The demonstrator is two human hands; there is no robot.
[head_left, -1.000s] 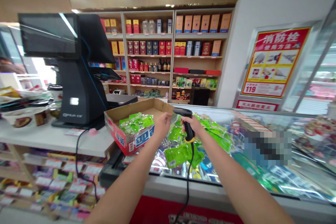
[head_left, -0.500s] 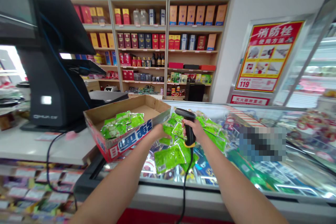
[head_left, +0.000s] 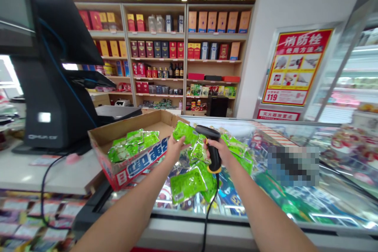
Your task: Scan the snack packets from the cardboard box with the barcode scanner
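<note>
My left hand [head_left: 176, 147] grips a green snack packet [head_left: 184, 130], lifted and tilted beside the right end of the cardboard box. In my right hand [head_left: 220, 149] is a black barcode scanner [head_left: 213, 147], its handle wrapped by my fingers and its head turned left toward the packet. A black cord runs down from the scanner's yellow-rimmed base. Under both hands, more green packets [head_left: 189, 184] lie loosely spread on the glass top. Several similar packets [head_left: 130, 143] rest inside the open cardboard box [head_left: 141, 161] at the left.
A black checkout terminal [head_left: 56, 86] stands on the white counter [head_left: 26, 173] at the left. The glass-topped case [head_left: 298, 204] stretches to the right, with a blurred-out patch on it. Shelves of boxed bottles [head_left: 186, 59] line the back wall.
My left hand has picked up a green packet from the pile and raised it near the scanner head. My right hand still holds the scanner. The view has shifted slightly.
</note>
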